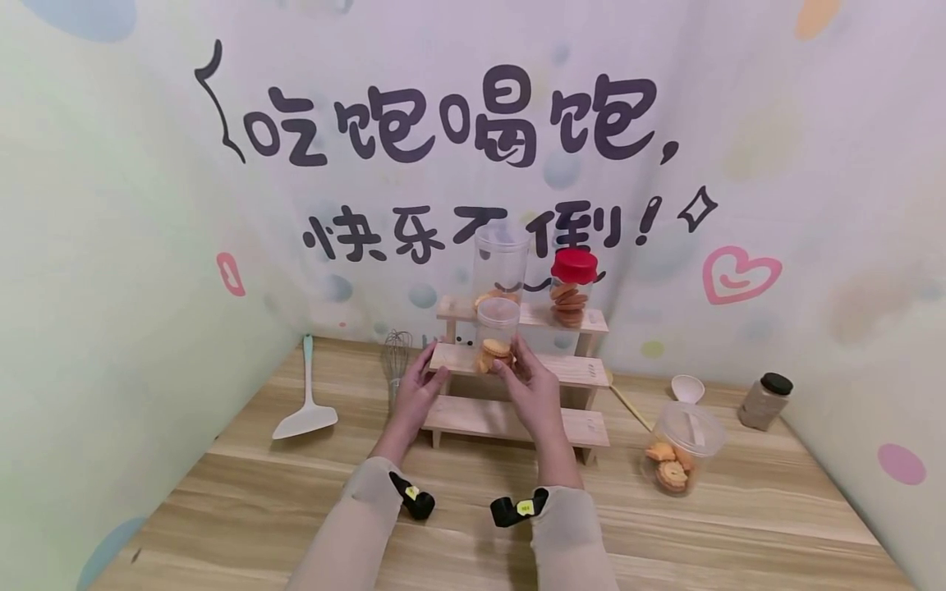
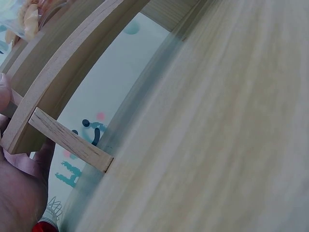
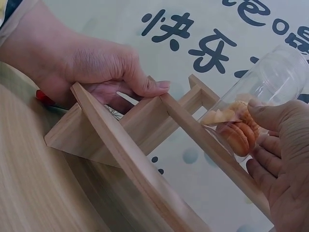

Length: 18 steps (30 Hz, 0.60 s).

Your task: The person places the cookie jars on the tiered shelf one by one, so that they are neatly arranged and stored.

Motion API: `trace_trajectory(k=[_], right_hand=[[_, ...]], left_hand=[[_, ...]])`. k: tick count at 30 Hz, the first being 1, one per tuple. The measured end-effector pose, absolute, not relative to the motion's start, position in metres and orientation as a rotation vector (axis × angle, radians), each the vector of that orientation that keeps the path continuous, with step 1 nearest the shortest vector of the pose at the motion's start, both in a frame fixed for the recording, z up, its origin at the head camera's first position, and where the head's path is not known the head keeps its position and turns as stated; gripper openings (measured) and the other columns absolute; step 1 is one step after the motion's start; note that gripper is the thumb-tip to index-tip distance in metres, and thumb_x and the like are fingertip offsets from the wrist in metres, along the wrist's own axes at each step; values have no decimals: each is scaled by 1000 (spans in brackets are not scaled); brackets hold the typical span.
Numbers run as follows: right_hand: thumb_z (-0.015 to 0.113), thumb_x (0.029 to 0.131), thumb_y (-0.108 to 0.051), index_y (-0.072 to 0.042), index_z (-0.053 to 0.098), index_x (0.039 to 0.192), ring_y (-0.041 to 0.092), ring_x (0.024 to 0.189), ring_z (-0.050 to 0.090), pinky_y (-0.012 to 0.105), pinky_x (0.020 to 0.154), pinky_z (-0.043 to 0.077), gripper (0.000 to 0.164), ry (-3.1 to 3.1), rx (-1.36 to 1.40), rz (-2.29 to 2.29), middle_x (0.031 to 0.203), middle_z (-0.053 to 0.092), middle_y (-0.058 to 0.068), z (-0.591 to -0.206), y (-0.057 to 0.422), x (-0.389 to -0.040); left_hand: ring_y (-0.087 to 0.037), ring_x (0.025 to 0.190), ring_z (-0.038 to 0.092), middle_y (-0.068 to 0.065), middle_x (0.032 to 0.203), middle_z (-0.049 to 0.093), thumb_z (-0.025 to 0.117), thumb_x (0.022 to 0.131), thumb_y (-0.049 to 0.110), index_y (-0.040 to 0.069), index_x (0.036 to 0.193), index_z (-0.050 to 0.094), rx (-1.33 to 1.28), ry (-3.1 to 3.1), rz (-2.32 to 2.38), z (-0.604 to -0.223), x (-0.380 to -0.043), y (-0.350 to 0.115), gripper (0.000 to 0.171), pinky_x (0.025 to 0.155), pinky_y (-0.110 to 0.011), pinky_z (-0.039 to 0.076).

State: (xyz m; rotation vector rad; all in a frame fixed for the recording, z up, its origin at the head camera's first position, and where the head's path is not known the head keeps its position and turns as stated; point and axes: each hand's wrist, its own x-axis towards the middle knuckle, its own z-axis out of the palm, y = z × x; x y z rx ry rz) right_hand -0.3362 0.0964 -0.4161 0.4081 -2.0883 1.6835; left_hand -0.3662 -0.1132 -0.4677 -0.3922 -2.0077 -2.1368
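A three-tier wooden stand [image 1: 488, 417] rises near the wall. My left hand [image 1: 420, 396] grips the left end of its middle shelf, thumb on top, as the right wrist view shows. On that shelf, toward the left, is a small clear jar [image 1: 497, 332] with cookies in the bottom. My right hand [image 1: 538, 396] holds this jar low on its right side, thumb in front and fingers curled round it. Behind it, a taller clear jar [image 1: 502, 258] with cookies stands on the top shelf, beside a red-lidded jar [image 1: 571, 294] of cookies.
A white spatula [image 1: 306, 417] and a whisk [image 1: 397, 357] lie left of the stand. To the right are a wide clear jar [image 1: 698, 427] of cookies, a white ladle [image 1: 688, 388], a thin wooden handle [image 1: 631, 406] and a black-lidded spice jar [image 1: 765, 402]. Walls enclose the table.
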Motion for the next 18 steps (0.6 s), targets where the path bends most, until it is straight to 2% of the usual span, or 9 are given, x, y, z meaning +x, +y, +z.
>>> trace_trajectory(k=[5, 11, 14, 18], right_hand=[[75, 93, -23, -4, 46, 150, 22, 136, 50, 31, 109, 45, 67, -2116, 378, 1703, 149, 50, 12, -411, 97, -334], [74, 93, -25, -5, 47, 149, 23, 138, 48, 35, 113, 42, 65, -2104, 396, 1679, 149, 51, 12, -403, 101, -330], [73, 95, -25, -4, 49, 148, 22, 137, 49, 36, 113, 42, 62, -2106, 395, 1643, 148, 52, 11, -397, 103, -326], [71, 96, -33, -9, 50, 148, 16, 136, 50, 34, 112, 42, 61, -2117, 371, 1603, 148, 54, 4, -386, 106, -320]], left_hand=[[-34, 146, 32, -6, 164, 28, 63, 101, 22, 11, 158, 32, -390, -1992, -2118, -476, -372, -113, 66, 118, -46, 33], [-33, 144, 37, -3, 163, 31, 65, 100, 27, 11, 157, 34, -398, -1973, -2105, -476, -371, -112, 67, 116, -45, 36], [-31, 146, 34, -5, 163, 31, 64, 100, 25, 10, 157, 34, -412, -1969, -2105, -476, -372, -112, 67, 117, -45, 35], [-29, 147, 32, -5, 163, 30, 64, 100, 25, 11, 157, 33, -421, -1970, -2104, -476, -373, -113, 66, 118, -43, 33]])
